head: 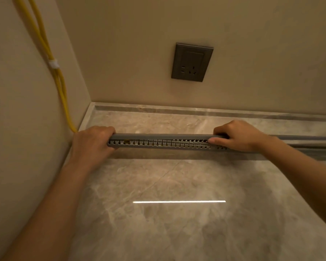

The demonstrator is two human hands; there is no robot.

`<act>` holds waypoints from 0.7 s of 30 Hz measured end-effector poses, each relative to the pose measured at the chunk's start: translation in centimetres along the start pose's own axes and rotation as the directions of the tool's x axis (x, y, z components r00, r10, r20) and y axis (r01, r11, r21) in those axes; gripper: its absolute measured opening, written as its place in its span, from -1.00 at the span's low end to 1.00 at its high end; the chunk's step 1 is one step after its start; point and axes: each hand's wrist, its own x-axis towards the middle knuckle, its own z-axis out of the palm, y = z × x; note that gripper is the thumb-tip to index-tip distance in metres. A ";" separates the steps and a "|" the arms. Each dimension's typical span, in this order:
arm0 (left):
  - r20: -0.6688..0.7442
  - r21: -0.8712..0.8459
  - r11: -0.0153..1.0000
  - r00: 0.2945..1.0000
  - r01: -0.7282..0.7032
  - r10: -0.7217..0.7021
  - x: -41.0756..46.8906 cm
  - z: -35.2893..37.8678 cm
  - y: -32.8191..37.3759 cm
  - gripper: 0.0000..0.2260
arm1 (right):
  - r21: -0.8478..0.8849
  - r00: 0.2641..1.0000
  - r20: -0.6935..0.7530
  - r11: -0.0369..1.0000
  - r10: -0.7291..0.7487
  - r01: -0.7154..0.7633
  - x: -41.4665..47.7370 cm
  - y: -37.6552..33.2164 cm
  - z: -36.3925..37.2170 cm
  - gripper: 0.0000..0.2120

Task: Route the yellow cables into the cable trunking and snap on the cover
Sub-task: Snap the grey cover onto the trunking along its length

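A grey slotted cable trunking (158, 145) lies along the polished stone floor, running left to right. A grey cover (162, 137) sits on top of it. My left hand (91, 144) grips the trunking's left end with fingers curled over the cover. Further right, my right hand (237, 135) grips the trunking with fingers over the top and thumb on the slotted side. Yellow cables (45, 46) hang down the left wall, bound by a white tie (54, 64), and reach the floor behind my left hand. A bit of yellow shows through one slot (126, 142).
A dark wall socket (192, 62) sits on the back wall above the trunking. A stone skirting (177, 108) runs along the wall base. The left wall meets the floor close to my left hand. The trunking continues out of view at right (309, 143).
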 end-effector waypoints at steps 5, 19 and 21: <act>0.025 -0.003 0.999 0.999 0.035 -0.035 -0.1 0.3 0.1 -0.88 | 0.157 0.994 -0.093 0.987 0.057 -0.042 -0.7 0.8 0.7 -0.43; 0.014 0.002 0.999 0.998 0.053 -0.053 -0.3 1.5 0.2 -0.95 | -0.301 0.981 -0.101 0.945 -0.165 0.128 -1.5 -0.4 -2.1 -0.35; 0.028 0.013 0.998 0.998 0.057 -0.058 -0.2 1.5 0.2 -0.96 | -0.296 0.982 -0.105 0.948 -0.158 0.121 -1.9 -0.8 -2.0 -0.31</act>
